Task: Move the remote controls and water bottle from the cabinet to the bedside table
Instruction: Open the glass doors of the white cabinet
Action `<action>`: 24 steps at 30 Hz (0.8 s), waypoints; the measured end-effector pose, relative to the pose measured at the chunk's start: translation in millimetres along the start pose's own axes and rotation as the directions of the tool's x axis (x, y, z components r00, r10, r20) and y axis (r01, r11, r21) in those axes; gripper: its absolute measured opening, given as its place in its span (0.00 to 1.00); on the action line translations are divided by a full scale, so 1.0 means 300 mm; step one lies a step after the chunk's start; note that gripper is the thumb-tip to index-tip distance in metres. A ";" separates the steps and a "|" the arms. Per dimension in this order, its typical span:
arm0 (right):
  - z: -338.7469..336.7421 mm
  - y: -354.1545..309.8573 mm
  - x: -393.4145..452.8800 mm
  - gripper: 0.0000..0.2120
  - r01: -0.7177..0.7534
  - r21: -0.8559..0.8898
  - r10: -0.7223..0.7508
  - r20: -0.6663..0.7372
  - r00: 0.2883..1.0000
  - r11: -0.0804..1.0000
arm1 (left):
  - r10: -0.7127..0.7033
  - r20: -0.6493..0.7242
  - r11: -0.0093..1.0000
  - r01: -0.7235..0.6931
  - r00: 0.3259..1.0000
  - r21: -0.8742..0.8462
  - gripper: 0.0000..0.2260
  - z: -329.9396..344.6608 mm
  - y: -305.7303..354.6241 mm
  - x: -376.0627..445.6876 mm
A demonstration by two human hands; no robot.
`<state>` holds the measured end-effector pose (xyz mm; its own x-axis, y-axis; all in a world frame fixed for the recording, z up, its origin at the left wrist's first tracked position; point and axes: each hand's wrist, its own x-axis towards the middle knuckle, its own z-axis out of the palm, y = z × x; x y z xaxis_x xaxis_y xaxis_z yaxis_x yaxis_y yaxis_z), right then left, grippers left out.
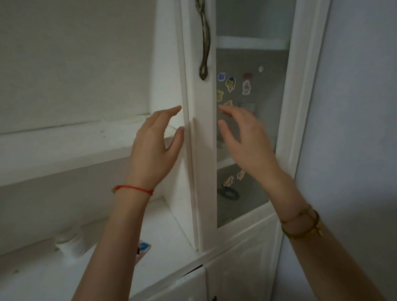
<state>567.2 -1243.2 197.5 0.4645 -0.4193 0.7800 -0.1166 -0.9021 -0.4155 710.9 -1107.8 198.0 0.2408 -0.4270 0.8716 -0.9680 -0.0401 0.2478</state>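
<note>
Nearest, two bare forearms are rising from the bottom of the frame. The left hand [153,144], wearing a thin red string bracelet [133,189] at the wrist, is reaching up at centre frame with fingers spread and empty, its fingertips touching or just beside the left edge of the white-framed glass cabinet door [204,150]. The right hand [242,137], with a gold-coloured wristband [303,223] lower on the arm, is hovering just right of the door's white frame, fingers loose and holding nothing, in front of the glass pane.

At the lower left, a small white round jar [71,244] is sitting on the white counter surface [39,282], with a blue-patterned flat item [142,248] partly hidden behind the left forearm.

Farther up, a curved bronze door handle [203,36] is hanging on the door frame at top centre. Small cartoon stickers [231,84] are dotting the glass. Behind the glass, shelves and a dark looped object [227,192] are showing dimly; the remote controls and water bottle cannot be made out there.
</note>
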 end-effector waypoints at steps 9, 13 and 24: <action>-0.011 -0.030 0.160 0.15 0.060 -0.018 -0.062 -0.122 0.991 0.998 | -0.008 -0.009 1.000 0.008 1.000 0.022 0.18 0.032 0.017 0.083; 0.006 -0.076 0.265 0.14 0.072 0.030 -0.064 -0.220 0.973 0.997 | -0.029 -0.011 0.999 0.029 1.000 0.026 0.20 0.058 0.024 0.098; 0.033 -0.129 0.413 0.10 -0.034 0.056 0.046 -0.247 0.968 0.998 | -0.044 0.010 0.999 0.044 0.999 0.000 0.21 0.107 0.024 0.110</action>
<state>638.0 -1259.3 305.5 0.2270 -0.4729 0.8514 -0.0828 -0.8804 -0.4670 709.6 -1151.3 214.8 0.2826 -0.4340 0.8554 -0.9564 -0.0590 0.2861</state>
